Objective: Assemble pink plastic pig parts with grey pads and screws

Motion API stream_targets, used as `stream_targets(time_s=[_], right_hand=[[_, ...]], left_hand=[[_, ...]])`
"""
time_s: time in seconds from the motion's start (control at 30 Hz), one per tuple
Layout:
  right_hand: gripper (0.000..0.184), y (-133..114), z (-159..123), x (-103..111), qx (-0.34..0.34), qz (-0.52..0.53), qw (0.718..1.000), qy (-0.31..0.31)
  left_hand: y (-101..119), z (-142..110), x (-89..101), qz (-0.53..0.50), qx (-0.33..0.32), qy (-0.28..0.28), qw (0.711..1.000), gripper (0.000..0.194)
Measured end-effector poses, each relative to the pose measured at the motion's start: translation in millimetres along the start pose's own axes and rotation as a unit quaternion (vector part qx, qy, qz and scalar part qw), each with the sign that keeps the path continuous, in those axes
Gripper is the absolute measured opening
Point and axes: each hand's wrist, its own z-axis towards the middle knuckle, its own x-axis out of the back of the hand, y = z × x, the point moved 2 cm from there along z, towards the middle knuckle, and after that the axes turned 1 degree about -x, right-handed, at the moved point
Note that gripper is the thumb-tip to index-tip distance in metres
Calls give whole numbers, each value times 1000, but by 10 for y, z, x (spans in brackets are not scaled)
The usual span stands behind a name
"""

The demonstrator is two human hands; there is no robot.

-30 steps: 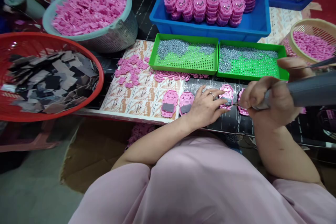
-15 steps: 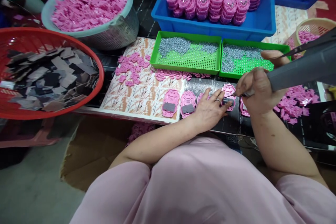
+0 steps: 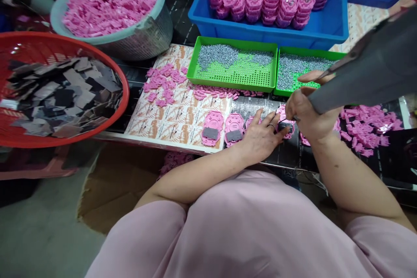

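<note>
My right hand (image 3: 314,115) is wrapped around a grey electric screwdriver (image 3: 371,71), whose body slants up to the right. Its thin dark bit points left at a pink plastic housing (image 3: 289,132) with a dark grey patch on it. Where exactly the tip sits is hard to see. My left hand (image 3: 260,139), wearing a ring, lies with fingers spread, thumb and forefinger touching that housing's left side. Partly under its fingers is another pink housing. To the left lie two more pink housings (image 3: 213,120), each with a grey rectangular pad (image 3: 211,133).
Two green trays (image 3: 233,84) of small screws stand behind the hands, a blue bin (image 3: 267,37) of stacked pink pieces beyond. At left are a red basket (image 3: 125,95) of grey pads and a pale basket (image 3: 153,39) of pink parts. Loose pink parts (image 3: 368,128) lie at right.
My right hand and the screwdriver have shifted slightly left, and the screwdriver's body shows larger. My left hand stays nearly in place on the housing.
</note>
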Motion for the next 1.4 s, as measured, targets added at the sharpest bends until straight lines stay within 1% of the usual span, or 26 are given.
stream_targets(time_s=[0.13,0.33,0.4,0.5,0.6,0.73,0.8,0.87,0.93,1.0,1.13,1.27,1.3,1.4], right_hand=[[24,-26,23,23,42,28,997,52],[19,-119,35,106,57,4,994,96],[20,-88,28,111,55,15,994,93],[21,-8,21,91,29,17,996,81],[23,8,28,78,34,25,996,84],[20,-136,30,105,56,29,993,102],[20,-241,7,121,74,35,991,105],[22,-328,-29,121,86,43,991,89],[23,-386,-69,106,83,56,993,66],[23,-425,-103,87,76,72,993,55],[24,-494,-137,62,89,102,988,66],[7,-526,-145,52,99,106,988,56],[8,-525,-147,55,101,106,988,53],[23,-513,-156,73,108,117,986,42]], left_hand=[[-2,-7,5,16,-12,-5,1000,35],[-11,-7,22,9,-8,4,1000,34],[-10,-2,29,2,-7,1,1000,34],[-6,3,31,-1,-4,3,1000,34],[-5,9,32,1,-3,8,1000,33],[-45,30,112,-34,-3,31,999,27],[-90,45,184,-56,18,45,997,25],[-136,58,244,-63,51,54,995,24],[-160,64,268,-67,65,58,994,24],[-159,58,251,-79,58,57,994,23],[-146,23,177,-84,50,68,993,25],[-126,5,170,-55,24,87,994,24],[-120,6,178,-51,18,91,994,25],[-108,14,202,-54,15,102,993,29]])
